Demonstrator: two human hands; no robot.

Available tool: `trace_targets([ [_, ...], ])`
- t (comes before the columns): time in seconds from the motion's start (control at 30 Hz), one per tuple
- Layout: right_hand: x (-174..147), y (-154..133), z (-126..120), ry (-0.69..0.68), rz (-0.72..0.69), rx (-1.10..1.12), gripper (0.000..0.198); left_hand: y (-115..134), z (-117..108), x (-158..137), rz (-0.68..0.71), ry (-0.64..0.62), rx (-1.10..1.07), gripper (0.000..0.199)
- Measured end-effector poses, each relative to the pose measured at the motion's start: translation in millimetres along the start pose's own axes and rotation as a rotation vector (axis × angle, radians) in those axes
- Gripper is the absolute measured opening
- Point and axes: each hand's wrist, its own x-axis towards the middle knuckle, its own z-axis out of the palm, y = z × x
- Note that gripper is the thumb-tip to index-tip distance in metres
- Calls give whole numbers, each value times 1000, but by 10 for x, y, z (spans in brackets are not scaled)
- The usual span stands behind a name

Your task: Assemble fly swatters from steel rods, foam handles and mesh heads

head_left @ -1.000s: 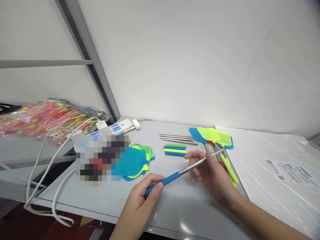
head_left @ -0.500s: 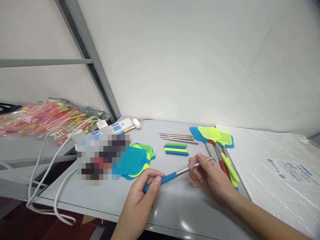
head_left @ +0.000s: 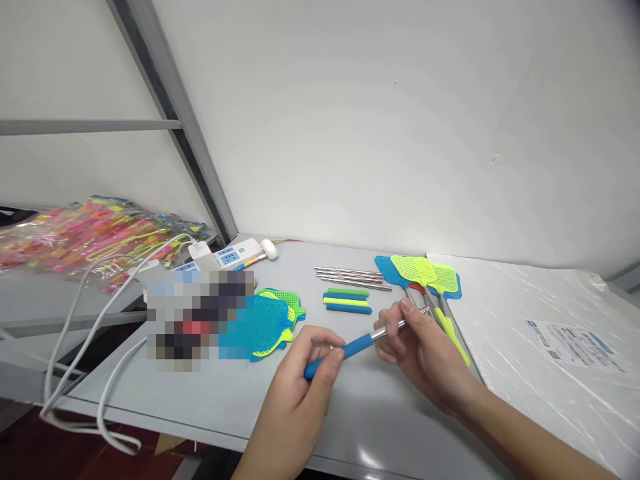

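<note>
My left hand [head_left: 305, 383] is closed around a blue handle sleeve [head_left: 358, 345], thumb along its top. From the sleeve's far end comes a silver metal rod [head_left: 379, 333], pinched by my right hand [head_left: 423, 347] between thumb and fingers. Sleeve and rod form one tilted piece above the table. Just beyond, several loose sleeves [head_left: 347, 302] in green, blue and yellow lie side by side. Several bare metal rods [head_left: 350, 276] are behind them. To the left lies a pile of blue, yellow and green fly swatter heads [head_left: 273, 320]; assembled fly swatters [head_left: 415, 269] lie to the right, partly behind my right hand.
White power strips [head_left: 235, 255] with cables stand at the back left, near a blurred-out patch. Bagged colourful goods [head_left: 100, 240] fill the shelf on the left. A plastic-wrapped white board [head_left: 510, 287] covers the right side. A wall closes off the back of the grey table [head_left: 210, 403].
Both hands have shifted a little to the right with the piece. Less bare rod shows between the blue sleeve and my right hand. The camera view has moved slightly.
</note>
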Motion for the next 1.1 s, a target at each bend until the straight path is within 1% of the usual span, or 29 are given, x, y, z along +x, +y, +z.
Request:
trace_targets([
  [0.07,6,-24,-15,18,-9,-26,42,68,-26,52,70,15,-47,25],
  [0.13,9,-31,-49,24,8,-109,36,132,-58,107,161,102,-191,20],
  [0.23,7,-26,-109,13,39,-394,26,187,-100,159,218,226,-587,9],
  [0.3,-8,-20,-127,-16,25,-644,23,207,-121,165,245,269,-819,16],
  [0.33,-22,-16,-122,-36,-11,-777,23,218,-130,161,266,285,-897,20],
  [0.4,-60,0,-88,-92,-132,-1037,23,249,-137,149,298,297,-989,24],
  [0.47,-105,27,-26,-169,-242,-1246,24,292,-117,139,322,287,-1031,25],
  [0.5,-127,44,9,-207,-261,-1323,25,314,-94,138,336,285,-1041,26],
  [0.57,-162,83,75,-270,-214,-1431,22,347,-19,141,359,273,-1038,26],
  [0.63,-185,122,119,-303,-144,-1505,20,358,69,149,363,248,-1003,25],
  [0.7,-200,151,131,-329,-96,-1543,23,349,119,153,362,234,-937,21],
  [0.77,-209,161,121,-337,-85,-1562,27,338,85,150,386,261,-812,24],
  [0.8,-212,159,113,-338,-89,-1577,28,339,32,148,403,275,-728,28],
  [0.87,-214,147,100,-341,-109,-1634,28,358,-126,150,419,258,-555,37],
  [0.93,-208,141,94,-347,-149,-1708,27,398,-294,170,393,164,-441,46],
  [1.0,-196,159,92,-353,-200,-1769,26,439,-403,208,351,56,-334,58],
  [1.1,-178,235,78,-345,-294,-1848,23,457,-405,273,308,-93,-153,70],
])
